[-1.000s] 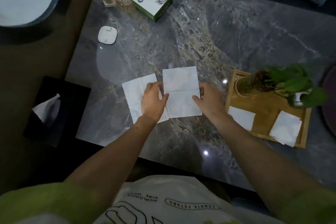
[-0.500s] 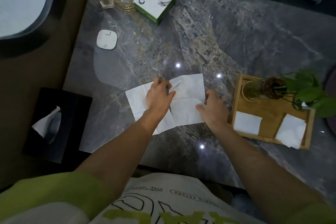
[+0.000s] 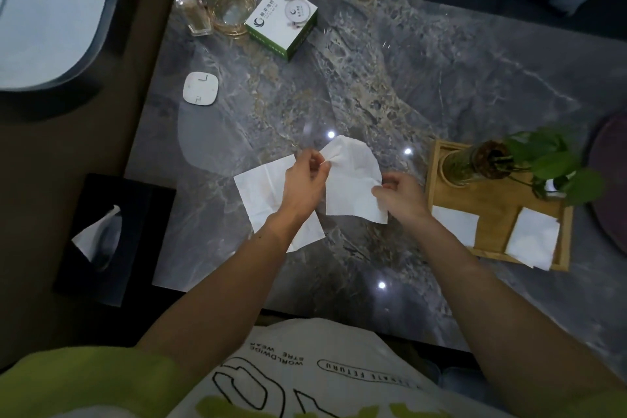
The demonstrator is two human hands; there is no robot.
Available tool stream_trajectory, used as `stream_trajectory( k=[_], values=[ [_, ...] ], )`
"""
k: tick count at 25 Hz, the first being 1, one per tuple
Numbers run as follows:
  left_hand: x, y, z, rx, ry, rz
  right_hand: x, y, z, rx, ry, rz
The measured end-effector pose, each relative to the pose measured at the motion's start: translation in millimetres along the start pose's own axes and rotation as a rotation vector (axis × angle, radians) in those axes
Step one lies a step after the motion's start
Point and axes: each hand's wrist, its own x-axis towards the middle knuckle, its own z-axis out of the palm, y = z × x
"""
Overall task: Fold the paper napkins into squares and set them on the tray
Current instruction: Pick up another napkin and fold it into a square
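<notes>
Napkin held over marble table, tray to the right.

My left hand (image 3: 303,180) pinched the napkin (image 3: 353,180) at its upper left edge; my right hand (image 3: 400,195) gripped its right edge. A second napkin (image 3: 261,187) lay flat under my left wrist. The tray (image 3: 498,214), near the table's (image 3: 373,85) right side, held two folded squares (image 3: 532,237). Open marble lay beyond; dim room.

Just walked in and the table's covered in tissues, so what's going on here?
A person is folding paper napkins at a marble table. Both hands hold one napkin lifted off the table: the left hand pinches its upper left edge, the right hand its right edge. A second napkin lies flat under the left hand, not yet folded. Two folded squares already sit on the wooden tray beside a potted plant.
</notes>
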Motion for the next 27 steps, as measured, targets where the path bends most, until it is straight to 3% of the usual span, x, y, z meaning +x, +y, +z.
stream_trajectory(
  k=[7,15,22,27],
  values=[
    [-36.2,21.8,-6.6,-0.172,-0.038,0.100,-41.6,-9.7,-36.1,0.516,-0.262,0.041],
    [-81.0,50.8,-34.6,-0.292,-0.113,0.203,-90.8,-21.6,-60.7,0.700,-0.487,-0.126],
    [-94.9,72.6,-53.0,-0.456,-0.130,0.223,-126.1,-38.3,-66.8,0.651,-0.331,-0.271],
    [-96.8,88.5,-67.3,-0.898,-0.226,-0.032,-145.6,-51.1,-78.3,0.626,-0.186,-0.327]
  ],
)
